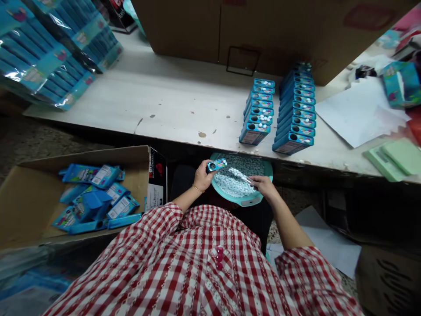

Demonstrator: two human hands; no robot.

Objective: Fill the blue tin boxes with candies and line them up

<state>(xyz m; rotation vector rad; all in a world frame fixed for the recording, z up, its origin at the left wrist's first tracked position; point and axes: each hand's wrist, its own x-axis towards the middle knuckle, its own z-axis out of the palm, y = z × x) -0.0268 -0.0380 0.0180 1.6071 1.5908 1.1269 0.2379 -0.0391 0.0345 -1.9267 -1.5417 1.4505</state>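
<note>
Blue tin (217,165) gripped firmly in the left hand (202,176), dark round opening (212,166) turned up and toward the right hand (265,185). That hand pinched narrowly on what looks like a clear plastic scoop (246,178), loaded with white mints (230,182), its exact shape hard to make out. Both hands just above a teal-rimmed tray (243,202) heaped with more mints, set in front of the body and below the edge of the worktop (164,101). Best to keep tin and scoop low over the heap, so that strays fall back into the tray. Better, too, to line the scoop's lip up with the opening and tilt in small, steady steps than to pour all at once. Farther off on the worktop, two rows of matching tins (294,109), packed close, mints showing at their openings; off to the left, a cardboard box (33,206) of loose blue packets (88,175).
</note>
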